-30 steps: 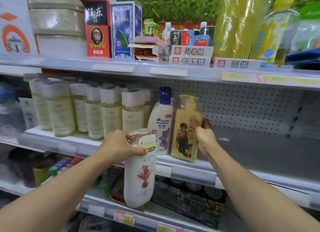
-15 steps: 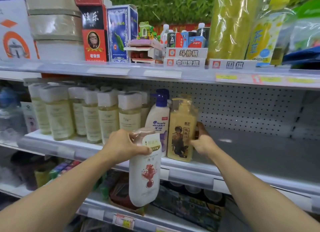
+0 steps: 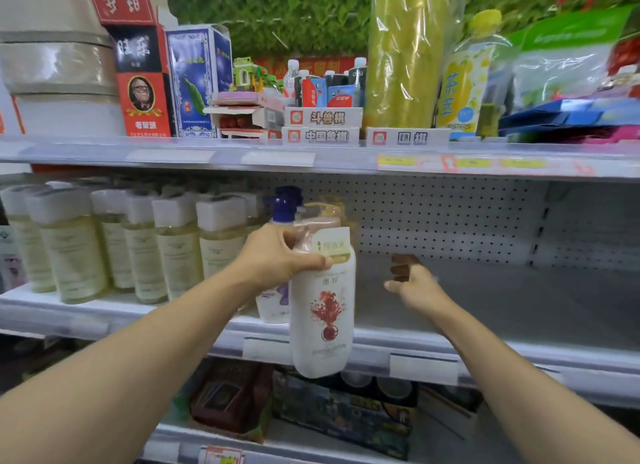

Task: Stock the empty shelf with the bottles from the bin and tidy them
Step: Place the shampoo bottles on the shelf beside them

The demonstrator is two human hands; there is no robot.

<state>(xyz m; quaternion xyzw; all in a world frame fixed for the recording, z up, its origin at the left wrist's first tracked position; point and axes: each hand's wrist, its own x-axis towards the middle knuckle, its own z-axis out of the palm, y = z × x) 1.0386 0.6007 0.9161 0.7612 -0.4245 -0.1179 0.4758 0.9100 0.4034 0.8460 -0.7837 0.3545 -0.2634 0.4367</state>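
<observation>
left hand (image 3: pixel 277 256) grips white bottle (image 3: pixel 323 311) by its neck, in front of shelf (image 3: pixel 485 311) | right hand (image 3: pixel 412 283) loose, holds nothing | bottles (image 3: pixel 138 242) stand left of hands | bare shelf right, more to stock

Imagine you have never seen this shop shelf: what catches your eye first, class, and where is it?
First, the white bottle with a red splash print, gripped near its top by the left hand in front of the middle shelf's edge. To its right the right hand hangs open over the bare grey stretch of that shelf. Left of them, pale yellow bottles with white caps stand in a row.
</observation>
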